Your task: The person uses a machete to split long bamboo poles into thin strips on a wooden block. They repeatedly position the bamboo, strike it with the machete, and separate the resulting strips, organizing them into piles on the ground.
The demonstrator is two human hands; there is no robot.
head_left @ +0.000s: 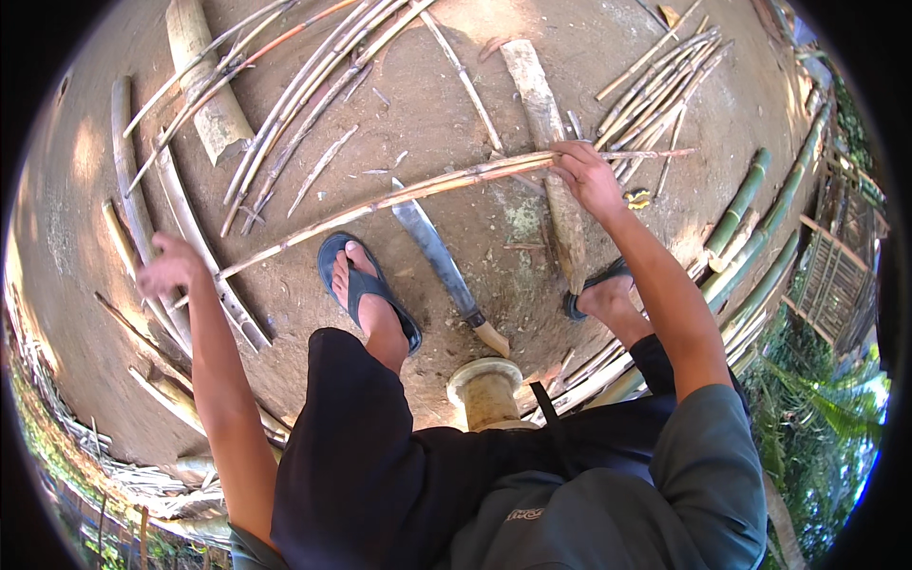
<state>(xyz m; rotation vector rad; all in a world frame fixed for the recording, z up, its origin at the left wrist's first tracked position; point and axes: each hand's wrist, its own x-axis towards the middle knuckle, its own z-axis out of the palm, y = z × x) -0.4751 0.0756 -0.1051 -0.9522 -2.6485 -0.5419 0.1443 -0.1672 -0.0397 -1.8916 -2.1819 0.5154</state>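
Note:
In front of me, a bundle of long thin bamboo strips slants across the ground from lower left to upper right. My right hand is closed around it near the right end. Above the bundle's left end hangs my left hand, a little blurred, its fingers apart with nothing in them. Between my sandalled feet lies a machete with a dark blade and a wooden handle; its tip is close to the strips. A thick bamboo pole rests on the ground beneath the strips by my right hand.
More split strips lie at the far left, partly over a thick log. A pile of strips is at the far right. Halved bamboo lies near my left hand. Green bamboo poles line the right. A round-topped post stands between my legs.

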